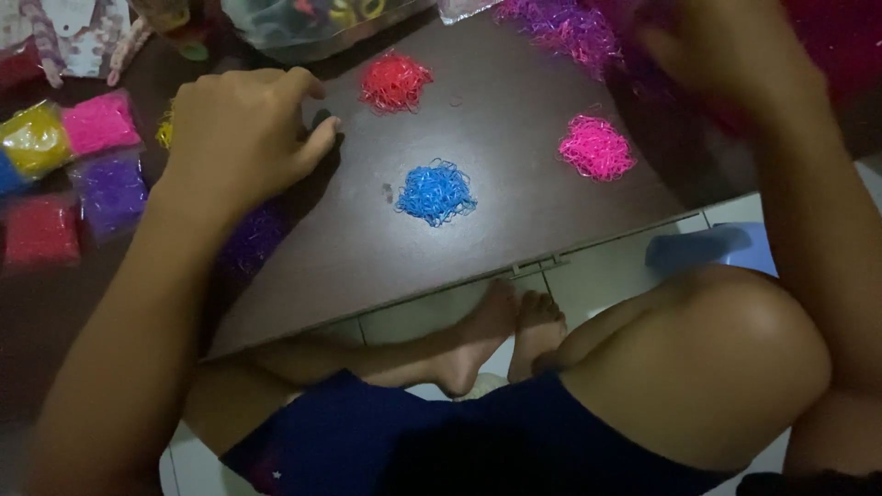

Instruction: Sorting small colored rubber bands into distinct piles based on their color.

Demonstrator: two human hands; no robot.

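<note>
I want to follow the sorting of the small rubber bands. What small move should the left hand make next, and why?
Probably lower the left hand onto the table and pinch the bands under it. It is curled, fingertips near the surface, beside a yellow clump and above a purple pile. The red, blue and pink piles lie apart.

On the dark brown board (514,101), the rubber-band heaps are red (395,81), blue (435,192), pink (597,147) and, upper right, purple (560,26). Left-edge bags: yellow (33,138), pink (99,122), purple (110,191), red (40,230).
</note>
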